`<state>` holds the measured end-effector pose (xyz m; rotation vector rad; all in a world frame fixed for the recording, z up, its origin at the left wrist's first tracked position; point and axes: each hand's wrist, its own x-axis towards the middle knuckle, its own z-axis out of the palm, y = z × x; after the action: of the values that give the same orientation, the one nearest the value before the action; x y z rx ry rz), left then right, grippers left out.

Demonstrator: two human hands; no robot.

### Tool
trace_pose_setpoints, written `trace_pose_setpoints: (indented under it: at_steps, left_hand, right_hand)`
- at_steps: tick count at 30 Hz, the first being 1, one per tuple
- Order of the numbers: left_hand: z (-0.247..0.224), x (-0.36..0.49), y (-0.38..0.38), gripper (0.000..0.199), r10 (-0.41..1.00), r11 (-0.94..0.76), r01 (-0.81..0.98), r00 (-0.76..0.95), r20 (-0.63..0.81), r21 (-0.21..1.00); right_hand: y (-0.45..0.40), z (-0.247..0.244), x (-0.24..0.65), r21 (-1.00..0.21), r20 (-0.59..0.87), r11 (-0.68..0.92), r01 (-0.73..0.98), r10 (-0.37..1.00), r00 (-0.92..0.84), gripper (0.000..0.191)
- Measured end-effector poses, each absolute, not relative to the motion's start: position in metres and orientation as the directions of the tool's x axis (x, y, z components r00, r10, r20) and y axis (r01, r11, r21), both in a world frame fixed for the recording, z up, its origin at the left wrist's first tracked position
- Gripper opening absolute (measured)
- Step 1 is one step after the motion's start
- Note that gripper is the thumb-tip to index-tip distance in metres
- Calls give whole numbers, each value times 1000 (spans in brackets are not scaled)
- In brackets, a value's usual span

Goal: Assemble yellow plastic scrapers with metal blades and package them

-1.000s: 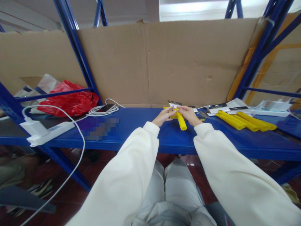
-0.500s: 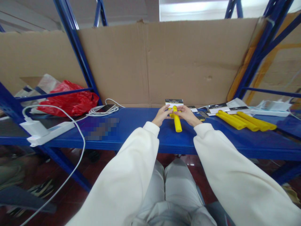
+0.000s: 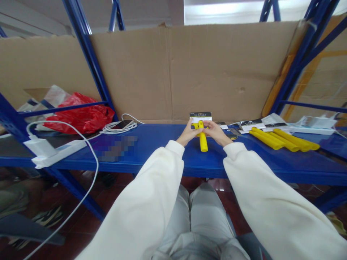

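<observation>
Between my two hands is a yellow tube-shaped piece (image 3: 203, 143), its round end pointing towards me over the blue bench. At its far end a narrower yellow part sticks out sideways. My left hand (image 3: 187, 134) grips it from the left, with the thumb against the tube. From the other side, the fingers of my right hand (image 3: 217, 133) close on its far end. Right behind the piece is a black-and-white printed card (image 3: 201, 116); whether it is joined to the piece I cannot tell.
Several yellow tubes (image 3: 294, 140) lie to the right, near printed packets (image 3: 252, 125). A dark flat tool (image 3: 234, 133) lies beyond my right hand. On the left are a phone (image 3: 121, 124), a coiled white cable, a power strip (image 3: 61, 153) and a red bag (image 3: 81, 115). Cardboard (image 3: 217, 72) stands behind.
The tube's near end has shifted slightly left. My left fingers have moved, so more of the yellow side part and the card shows. Both hands stay on the piece.
</observation>
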<state>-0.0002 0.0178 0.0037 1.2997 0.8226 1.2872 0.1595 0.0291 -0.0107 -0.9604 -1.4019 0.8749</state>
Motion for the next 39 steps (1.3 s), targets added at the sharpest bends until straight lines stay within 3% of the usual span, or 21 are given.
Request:
trace_pose_setpoints:
  at_steps: [6,16,21,26,32,36,39]
  left_hand:
    - [2,1,17,113,959,-166,-252,182,216,953]
    - [14,-2,15,74,969,-230,-35,83,232,973]
    - [14,-2,16,62,962,-269,13,58,268,963]
    - [14,-2,18,71,959,-282,-18,32,282,959]
    - [12,-3,15,100,967,-230,43,125,223,972]
    - [11,-1,10,114,958,-197,32,217,186,980]
    - [10,0,9,118,931,-238,-22,281,235,971]
  right_hand:
    - [28,-12,156,-919,391,392,34,920,-27,58]
    - [19,-4,149,-918,362,350,187,932,34,65]
    - [9,6,142,-937,316,308,163,948,24,64]
    - [6,13,140,-956,286,289,57,957,-51,60]
    - [0,22,147,-973,220,227,46,969,-114,50]
    - [-5,32,146,-977,196,197,86,980,-18,31]
    - [-7,38,144,-976,191,183,117,980,61,20]
